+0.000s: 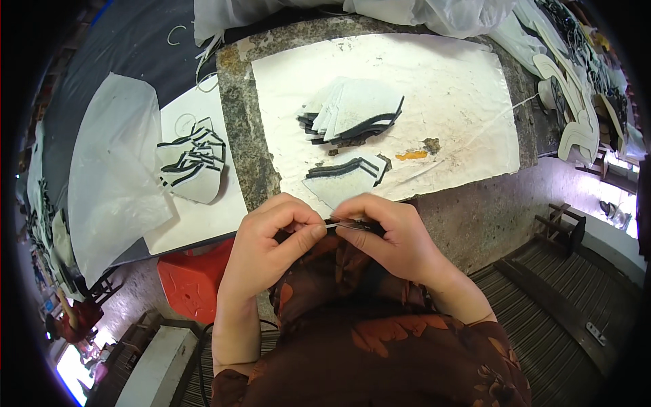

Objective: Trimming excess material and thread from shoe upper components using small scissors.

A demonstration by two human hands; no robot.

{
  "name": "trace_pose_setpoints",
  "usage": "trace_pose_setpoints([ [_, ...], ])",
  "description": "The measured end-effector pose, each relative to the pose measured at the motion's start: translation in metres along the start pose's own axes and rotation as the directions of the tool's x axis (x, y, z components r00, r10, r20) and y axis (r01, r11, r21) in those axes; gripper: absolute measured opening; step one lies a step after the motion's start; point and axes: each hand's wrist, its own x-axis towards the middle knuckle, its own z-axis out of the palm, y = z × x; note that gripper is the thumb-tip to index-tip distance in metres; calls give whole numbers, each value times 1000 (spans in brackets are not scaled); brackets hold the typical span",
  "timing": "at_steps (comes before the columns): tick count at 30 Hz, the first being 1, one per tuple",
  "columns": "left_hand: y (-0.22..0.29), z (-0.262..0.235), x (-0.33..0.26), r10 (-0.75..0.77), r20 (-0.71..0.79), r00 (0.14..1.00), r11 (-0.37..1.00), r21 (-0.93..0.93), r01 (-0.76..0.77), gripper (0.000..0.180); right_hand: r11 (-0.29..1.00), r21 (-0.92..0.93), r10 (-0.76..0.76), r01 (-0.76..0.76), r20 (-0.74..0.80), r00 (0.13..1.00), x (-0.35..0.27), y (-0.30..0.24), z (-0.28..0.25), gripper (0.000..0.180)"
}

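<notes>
Both my hands meet close to my body, just off the near edge of the work table. Between thumb and fingertips my left hand (274, 237) pinches one end of a small black-and-white strip-like piece (330, 224). My right hand (397, 234) pinches its other end, and the fingers hide much of it. Just beyond the hands lies a small stack of white cut pieces with black edging (342, 180). Farther back sits a larger fanned stack of similar white pieces (359, 102), with dark curved edges toward me.
The stacks rest on a stained white sheet (447, 74) over a stone slab (237, 102). To the left are another pile of black-edged pieces (193, 163) and a translucent plastic bag (115, 163). A red stool (193, 285) stands below. Pale curved cut-outs (580, 139) lie at right.
</notes>
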Motion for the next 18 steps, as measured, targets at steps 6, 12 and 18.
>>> trace_pose_setpoints([
  [6, -22, 11, 0, 305, -67, 950, 828, 511, -230, 25, 980, -198, -52, 20, -162, 985, 13, 5, -6, 9],
  [12, -41, 27, -9, 376, -24, 926, 667, 701, -252, 39, 945, -326, -52, 10, -120, 991, 39, 7, 9, 12],
  [18, -42, 33, -10, 395, -49, 918, 644, 727, -238, 41, 810, -583, -166, 65, -123, 978, 49, 14, 18, 18],
])
